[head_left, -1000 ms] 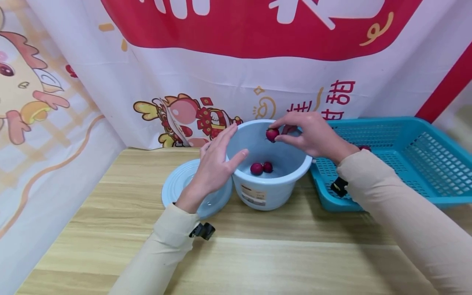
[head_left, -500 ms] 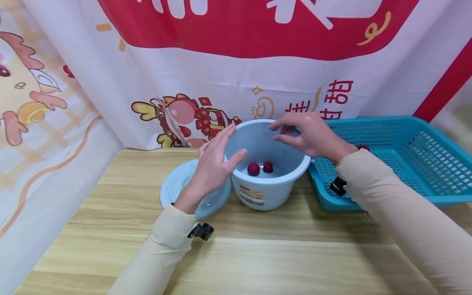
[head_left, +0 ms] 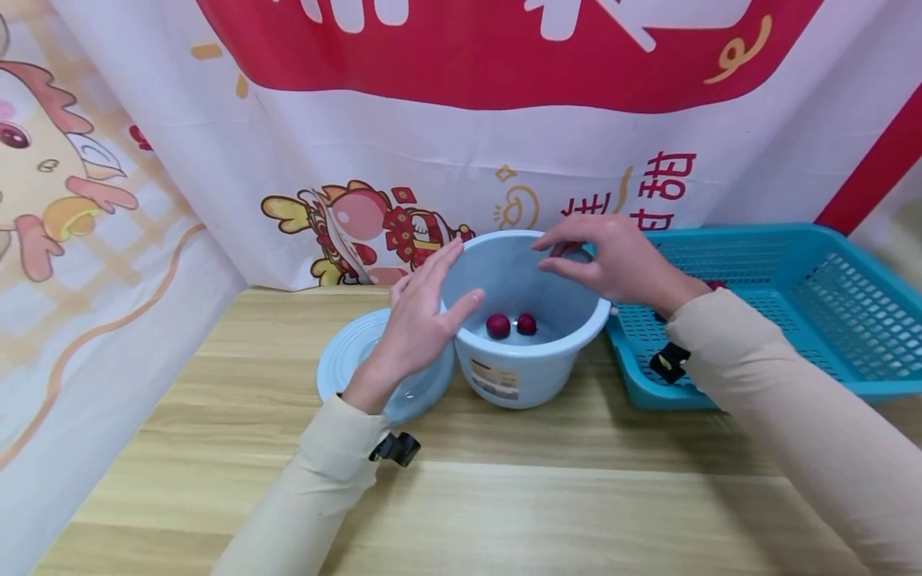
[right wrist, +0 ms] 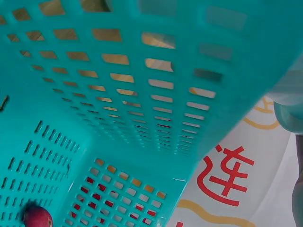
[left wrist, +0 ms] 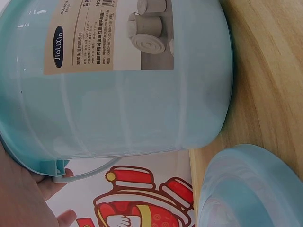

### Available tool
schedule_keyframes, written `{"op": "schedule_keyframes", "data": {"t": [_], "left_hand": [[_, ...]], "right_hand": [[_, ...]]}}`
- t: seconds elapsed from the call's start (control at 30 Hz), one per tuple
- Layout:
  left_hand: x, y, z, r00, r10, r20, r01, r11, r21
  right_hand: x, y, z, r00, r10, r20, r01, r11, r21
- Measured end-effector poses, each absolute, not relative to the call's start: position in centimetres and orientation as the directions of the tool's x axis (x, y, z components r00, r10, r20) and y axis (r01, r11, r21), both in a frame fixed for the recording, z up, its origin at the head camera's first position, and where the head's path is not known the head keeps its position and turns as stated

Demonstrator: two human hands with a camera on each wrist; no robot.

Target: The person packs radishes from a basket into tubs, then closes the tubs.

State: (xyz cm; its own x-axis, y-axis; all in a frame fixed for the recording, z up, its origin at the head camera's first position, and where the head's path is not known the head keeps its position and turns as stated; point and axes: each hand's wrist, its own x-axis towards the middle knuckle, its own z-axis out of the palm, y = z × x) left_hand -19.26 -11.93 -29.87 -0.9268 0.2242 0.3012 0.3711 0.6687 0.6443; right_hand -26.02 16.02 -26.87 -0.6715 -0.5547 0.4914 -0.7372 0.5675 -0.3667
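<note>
A light-blue bucket [head_left: 519,376] stands upright in the head view, with two small round dark-red fruit-like balls [head_left: 498,326] showing on its bottom. My left hand [head_left: 421,320] rests along the left rim, fingers straight and thumb over the edge. In the left wrist view that hand [left wrist: 23,198] is beside the bucket's rim and thin handle [left wrist: 90,175]. Over the right rim is my right hand [head_left: 612,260], its thumb and index finger apart and nothing between them. The right wrist view shows mostly basket, with the hand only at the right edge.
Left of the bucket lies a light-blue lid [head_left: 353,352], partly under my left hand. A teal basket [head_left: 807,312] stands close on the right, with at least one more dark-red ball [right wrist: 38,217] inside. A printed cloth [head_left: 432,152] hangs behind the wooden table [head_left: 504,512].
One second ago my right hand pinched a dark-red ball above the bucket; it has let go, and the fingers are now bare. A ball inside has shifted slightly left. My left hand stays put.
</note>
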Motion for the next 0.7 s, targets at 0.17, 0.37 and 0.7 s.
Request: {"op": "schedule_keyframes", "data": {"t": [0.17,0.37,0.7], "left_hand": [[-19.3,-11.9,-30.0,-0.927,0.221,0.304,0.371,0.667,0.646],[-19.2,-11.9,-30.0,-0.928,0.217,0.303,0.367,0.665,0.650],[-19.3,-11.8,-30.0,-0.926,0.224,0.303,0.373,0.665,0.647]], "right_hand": [[-25.8,16.9,-26.7,-0.673,-0.514,0.531,-0.733,0.559,-0.387],[-25.6,19.3,-26.2,-0.763,-0.413,0.496,-0.638,0.602,-0.480],[-26.9,25.7,-27.8,-0.894,-0.304,0.330,-0.439,0.746,-0.501]]}}
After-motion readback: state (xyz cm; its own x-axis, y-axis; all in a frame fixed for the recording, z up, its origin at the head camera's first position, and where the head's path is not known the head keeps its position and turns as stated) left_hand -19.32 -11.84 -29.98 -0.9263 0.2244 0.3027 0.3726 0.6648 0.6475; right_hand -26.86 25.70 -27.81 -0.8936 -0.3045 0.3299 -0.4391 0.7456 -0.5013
